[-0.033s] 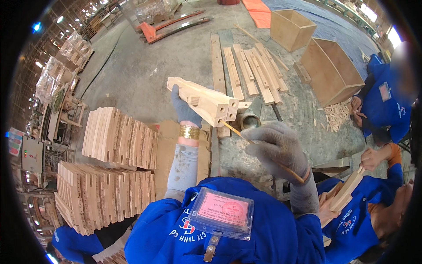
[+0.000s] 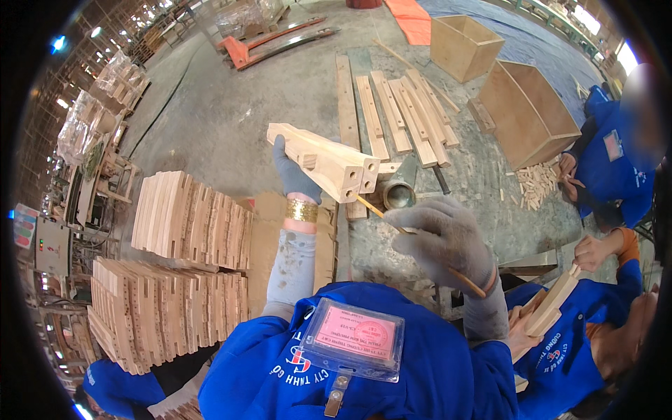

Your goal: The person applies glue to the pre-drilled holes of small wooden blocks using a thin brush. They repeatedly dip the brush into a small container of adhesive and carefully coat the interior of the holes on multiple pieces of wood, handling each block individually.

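Your left hand has its fingers clenched around the wooden block, held raised in front of you. Your right hand grips a thin stick, tip just below the block's drilled end. A slip could miss the holes. The metal can sits just beyond your right fingers; stacked boards crowd the left.

Planks on concrete floor
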